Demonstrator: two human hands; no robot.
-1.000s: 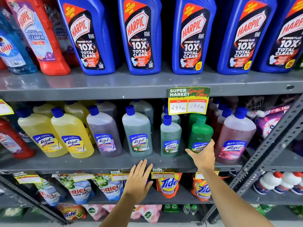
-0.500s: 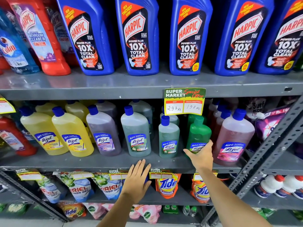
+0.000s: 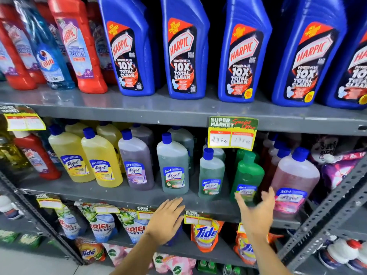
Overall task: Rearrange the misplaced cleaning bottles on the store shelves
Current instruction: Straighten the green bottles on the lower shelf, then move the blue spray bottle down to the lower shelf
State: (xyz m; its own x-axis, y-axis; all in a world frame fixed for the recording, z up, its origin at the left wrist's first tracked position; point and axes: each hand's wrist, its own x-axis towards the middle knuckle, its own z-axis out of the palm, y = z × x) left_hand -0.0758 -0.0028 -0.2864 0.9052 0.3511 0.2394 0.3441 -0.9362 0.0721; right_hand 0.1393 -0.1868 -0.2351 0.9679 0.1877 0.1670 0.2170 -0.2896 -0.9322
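Observation:
On the grey middle shelf [image 3: 123,195] stand Lizol bottles in a row: two yellow ones [image 3: 101,161], a purple one [image 3: 136,165], two grey-green ones [image 3: 172,165], a bright green bottle [image 3: 247,171] and a pink one [image 3: 294,179]. My right hand [image 3: 256,211] is open, fingers spread, just in front of the green bottle's label and apart from it. Lower down, my left hand [image 3: 168,219] is open with flat fingers at the shelf's front edge, holding nothing. Blue Harpic bottles [image 3: 184,48] line the top shelf.
Red Harpic bathroom cleaners [image 3: 79,46] and a blue Colin bottle [image 3: 49,56] stand at top left. A yellow price tag [image 3: 232,133] hangs from the top shelf's edge. Ariel [image 3: 101,225] and Tide pouches [image 3: 206,233] fill the lower shelf. A slanted metal upright [image 3: 333,199] crosses at right.
My right hand has come off the green bottle and opened wider. The view has swung to the left, so the shelves appear shifted right. My left hand stays at the shelf edge.

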